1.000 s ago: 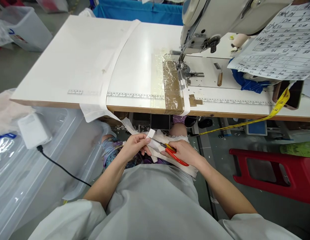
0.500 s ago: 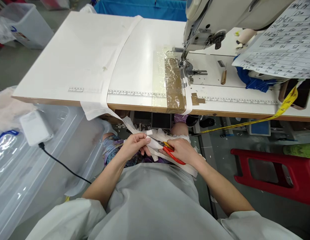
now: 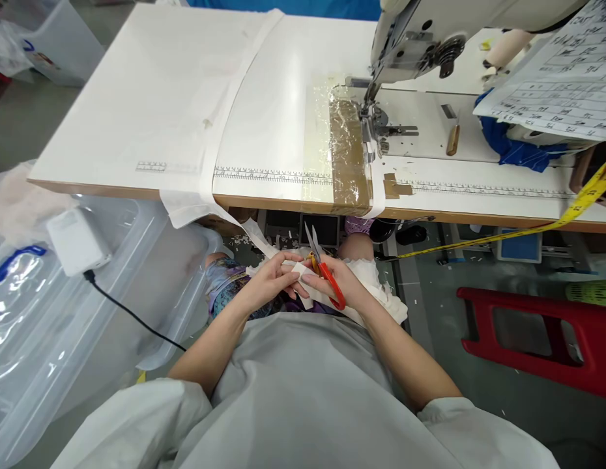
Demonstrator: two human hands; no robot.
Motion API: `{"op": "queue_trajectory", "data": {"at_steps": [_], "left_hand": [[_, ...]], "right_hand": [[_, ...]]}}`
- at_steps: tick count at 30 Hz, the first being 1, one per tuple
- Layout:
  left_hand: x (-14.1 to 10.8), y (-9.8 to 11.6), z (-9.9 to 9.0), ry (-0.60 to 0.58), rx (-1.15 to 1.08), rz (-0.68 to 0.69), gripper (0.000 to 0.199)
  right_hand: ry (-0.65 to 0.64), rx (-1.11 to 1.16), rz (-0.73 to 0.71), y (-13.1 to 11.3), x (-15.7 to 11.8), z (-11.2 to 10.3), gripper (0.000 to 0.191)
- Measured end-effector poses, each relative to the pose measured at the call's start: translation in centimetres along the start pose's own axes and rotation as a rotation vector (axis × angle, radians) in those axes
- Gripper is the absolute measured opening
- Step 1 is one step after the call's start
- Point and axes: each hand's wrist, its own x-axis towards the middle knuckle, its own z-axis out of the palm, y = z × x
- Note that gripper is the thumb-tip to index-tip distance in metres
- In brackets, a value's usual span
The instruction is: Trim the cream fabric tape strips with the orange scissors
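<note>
My left hand (image 3: 274,281) pinches a white fabric strip (image 3: 303,270) above my lap. Close beside it, my right hand (image 3: 339,281) is closed around scissors (image 3: 331,281) with red handles. Their blades point up and away from me, slightly apart and clear of the fabric. The thumb and fingertips of the right hand also touch the strip. More white fabric (image 3: 376,286) lies bunched over my lap beneath the hands. A long white band (image 3: 257,238) runs from near my left hand up to the table edge.
A sewing machine (image 3: 415,45) stands on the white table (image 3: 171,98). A seam ripper-like tool with a wooden handle (image 3: 453,140) lies right of the needle. A yellow tape measure (image 3: 552,225) hangs along the front edge. Right is a red stool (image 3: 528,339); left, a clear plastic bin (image 3: 112,306).
The scissors have swung from pointing left at the fabric to pointing upward, away from it. My right hand has moved closer to the left, its fingertips now on the strip.
</note>
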Motion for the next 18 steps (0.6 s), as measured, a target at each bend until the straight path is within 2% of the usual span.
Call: {"op": "queue_trajectory", "data": {"at_steps": [3,5,6,7,8,11,12,13,15,18], "left_hand": [[-0.2,-0.4,0.5,-0.037,0.015,-0.006,0.05],[-0.5,0.1,0.3,-0.053,0.046,0.001,0.049],[-0.7,0.6,-0.1,-0.022,0.097,0.03,0.047],[-0.9,1.5,-0.7,0.058,0.184,0.082,0.044],[-1.3,2.6,-1.5,0.193,0.307,0.158,0.039],[-2.3,6.9,-4.7,0.717,0.797,0.383,0.023],[-2.5,8.5,-5.8,0.84,0.956,0.41,0.022],[-2.5,10.0,-6.8,0.912,1.099,0.407,0.024],[-2.0,12.6,-8.3,0.919,1.346,0.321,0.029],[0.4,15.6,-9.8,0.809,1.556,0.11,0.023]], "right_hand": [[0.048,-0.055,-0.016,0.0,0.3,0.6,0.035],[0.102,-0.125,-0.061,-0.2,0.1,0.5,0.031],[0.138,-0.162,-0.091,-0.3,-0.2,0.4,0.03],[0.17,-0.19,-0.119,-0.4,-0.5,0.1,0.029],[0.193,-0.202,-0.137,-0.5,-0.9,-0.1,0.027],[0.195,-0.162,-0.124,-0.8,-2.0,-1.0,0.026],[0.192,-0.148,-0.109,-0.9,-2.4,-1.2,0.027],[0.195,-0.139,-0.097,-1.0,-2.7,-1.5,0.029],[0.22,-0.135,-0.087,-1.1,-3.2,-1.9,0.031],[0.306,-0.144,-0.065,-0.8,-4.0,-2.7,0.034]]}}
